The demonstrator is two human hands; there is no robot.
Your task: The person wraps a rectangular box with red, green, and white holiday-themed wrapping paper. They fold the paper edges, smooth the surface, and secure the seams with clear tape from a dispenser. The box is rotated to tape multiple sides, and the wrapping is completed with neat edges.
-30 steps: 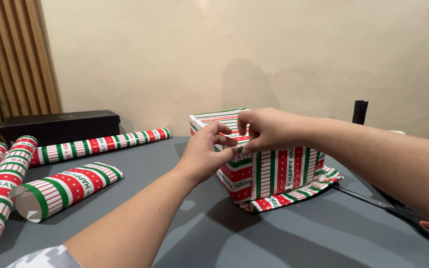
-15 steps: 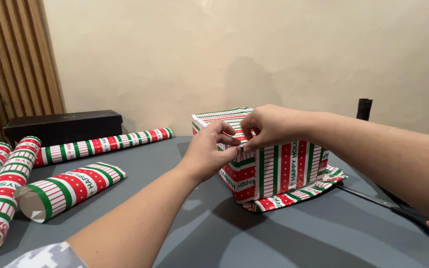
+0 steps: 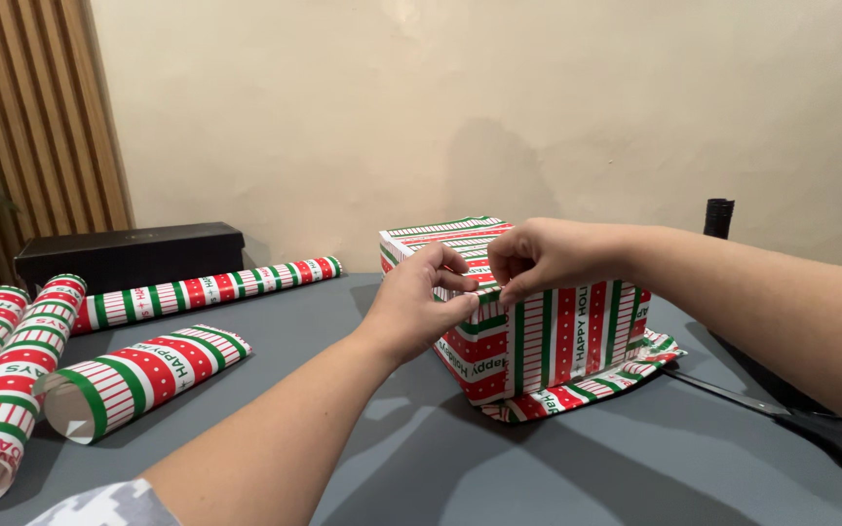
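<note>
A box wrapped in red, green and white striped paper (image 3: 557,341) stands on the grey table (image 3: 363,458) right of centre. My left hand (image 3: 419,302) pinches the paper's folded edge at the box's near top corner. My right hand (image 3: 538,255) lies on the box's top and pinches the same edge, its fingertips almost touching those of the left hand. A loose flap of paper (image 3: 587,390) sticks out from under the box on the near right side.
Several rolls of matching paper (image 3: 138,380) lie at the left, one long thin roll (image 3: 207,289) further back. A long black box (image 3: 129,255) sits by the wall. Scissors with red handles (image 3: 811,429) lie at the right edge. A black cylinder (image 3: 719,217) stands behind my right arm.
Both hands have stayed on the box's top edge; the fingers have shifted only slightly along the fold. The view has tilted a little.
</note>
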